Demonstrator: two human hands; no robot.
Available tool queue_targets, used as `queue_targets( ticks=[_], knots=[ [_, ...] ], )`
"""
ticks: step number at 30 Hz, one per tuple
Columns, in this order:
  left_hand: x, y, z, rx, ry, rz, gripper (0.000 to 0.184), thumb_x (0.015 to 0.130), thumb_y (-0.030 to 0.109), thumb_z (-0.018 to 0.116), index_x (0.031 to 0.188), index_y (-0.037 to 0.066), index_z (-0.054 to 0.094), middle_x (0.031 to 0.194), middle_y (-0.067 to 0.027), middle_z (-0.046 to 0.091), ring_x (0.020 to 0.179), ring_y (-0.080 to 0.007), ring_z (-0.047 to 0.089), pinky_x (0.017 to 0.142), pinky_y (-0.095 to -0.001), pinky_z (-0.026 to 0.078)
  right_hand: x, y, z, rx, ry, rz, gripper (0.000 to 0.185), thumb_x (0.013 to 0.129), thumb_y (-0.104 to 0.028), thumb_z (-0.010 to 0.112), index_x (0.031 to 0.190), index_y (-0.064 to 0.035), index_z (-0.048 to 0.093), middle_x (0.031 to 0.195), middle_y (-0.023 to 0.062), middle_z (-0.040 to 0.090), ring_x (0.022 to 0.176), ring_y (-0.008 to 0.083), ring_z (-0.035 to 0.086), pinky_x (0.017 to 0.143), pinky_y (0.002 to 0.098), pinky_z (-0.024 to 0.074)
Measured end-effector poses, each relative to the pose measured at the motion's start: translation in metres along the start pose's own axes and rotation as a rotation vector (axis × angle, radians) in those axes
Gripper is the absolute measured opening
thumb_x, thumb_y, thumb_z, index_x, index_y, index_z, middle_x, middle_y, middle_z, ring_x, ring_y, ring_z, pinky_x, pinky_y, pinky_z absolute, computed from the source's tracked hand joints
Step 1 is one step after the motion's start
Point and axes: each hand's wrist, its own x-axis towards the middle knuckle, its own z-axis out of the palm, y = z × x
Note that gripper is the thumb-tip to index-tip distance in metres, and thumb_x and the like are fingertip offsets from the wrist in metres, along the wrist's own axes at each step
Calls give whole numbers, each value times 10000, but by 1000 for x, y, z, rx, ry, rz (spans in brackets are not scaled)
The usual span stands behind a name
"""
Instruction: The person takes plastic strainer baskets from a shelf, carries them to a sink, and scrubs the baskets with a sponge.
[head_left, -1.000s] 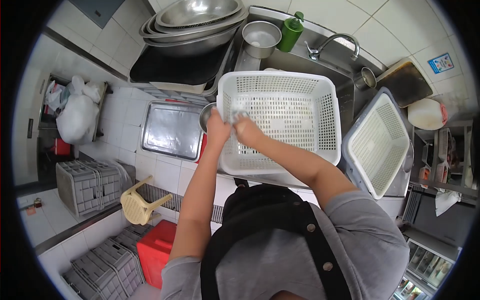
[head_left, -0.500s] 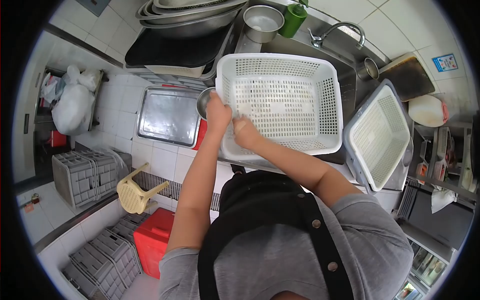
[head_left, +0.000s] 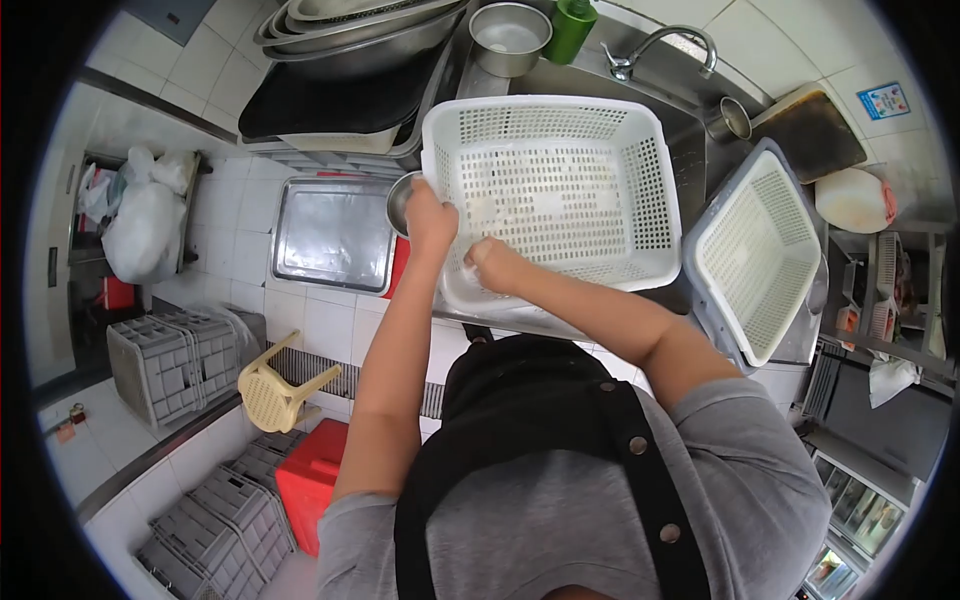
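Note:
A white perforated plastic basket (head_left: 560, 284) rests over the sink, its open side facing up. My left hand (head_left: 430, 215) is closed around its left rim. My right hand (head_left: 493, 264) is inside, closed against the left wall near the front corner. Its fingers are curled, and whatever they hold is hidden. A metal bowl (head_left: 397, 205) shows partly behind my left hand, just outside the rim.
At right a second white basket (head_left: 757, 265) leans in a grey one. Behind are the faucet (head_left: 665, 45), a steel pot (head_left: 510, 40) and a green bottle (head_left: 571, 30). Stacked basins (head_left: 370, 50) stand at back left, a metal tray (head_left: 335, 233) below, a yellow stool (head_left: 275, 390) on the floor.
My right hand has moved slightly down along the basket's left wall, toward the front corner. My left hand keeps its hold on the rim. The whole view has shifted a little.

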Motion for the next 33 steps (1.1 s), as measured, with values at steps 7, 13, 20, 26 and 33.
queue_targets(
  ticks=[7,13,20,26,33],
  knots=[
    [-3,-6,5,-64,7,18,346,719,-2,558,1032,-117,469,923,-356,607,904,-501,601,811,-501,487,8,8,-28,-6,-255,269,166,715,-21,642,877,8,624,874,225,648,875,366,634,777,402,502],
    [-1,-8,8,-27,16,24,328,724,6,537,1023,-111,474,935,-360,605,910,-513,590,808,-510,473,-27,-68,-18,531,265,409,247,780,-95,650,948,-9,491,872,206,595,825,309,604,741,409,469],
    [15,-34,24,-389,5,45,345,746,21,567,1081,-54,531,969,-284,644,929,-436,630,810,-443,490,25,-46,-14,636,554,345,243,753,-57,636,941,-24,486,845,183,546,803,343,560,728,419,442],
    [18,-32,16,-313,-17,27,339,764,41,585,1087,-57,554,970,-268,653,929,-399,645,807,-418,493,-10,-55,-10,470,430,-29,198,678,4,621,836,-30,506,816,161,530,787,335,543,700,401,429],
    [24,-27,9,-212,-11,44,297,755,35,572,1033,-71,562,943,-281,647,925,-423,634,805,-435,490,-1,0,1,511,168,-20,153,663,32,610,805,-12,572,794,162,595,793,307,598,738,395,469]
  ],
)
